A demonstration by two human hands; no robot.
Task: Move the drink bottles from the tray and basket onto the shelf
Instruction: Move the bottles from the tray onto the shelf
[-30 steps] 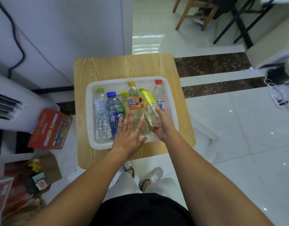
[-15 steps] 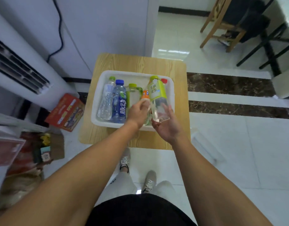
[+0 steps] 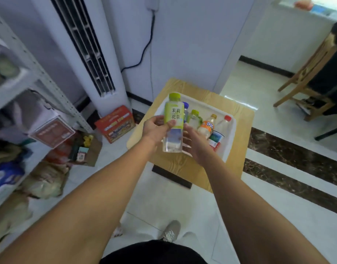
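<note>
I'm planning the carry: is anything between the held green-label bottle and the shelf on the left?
Nothing visible blocks it. The left hand grips the green-label bottle in the air; the shelf stands to the left. The red box and brown bag sit low on the floor between.

We are holding the tea bottle [image 3: 173,122] upright over the near-left corner of the surface [image 3: 175,166], and open air is surrounding it. Toward nine o'clock bare floor [image 3: 114,168] is leaving a free lane as far as the shelf [image 3: 49,80]. There, stacked goods are crowding its levels and a cardboard box [image 3: 87,149] is sitting at its foot. At eleven o'clock the tall air conditioner [image 3: 110,60] is blocking the way, a red box [image 3: 115,123] against its base. At two o'clock lying bottles [image 3: 207,126] are filling the tray [image 3: 231,136]. At three o'clock a wooden chair [image 3: 314,63] is standing well apart.
</note>
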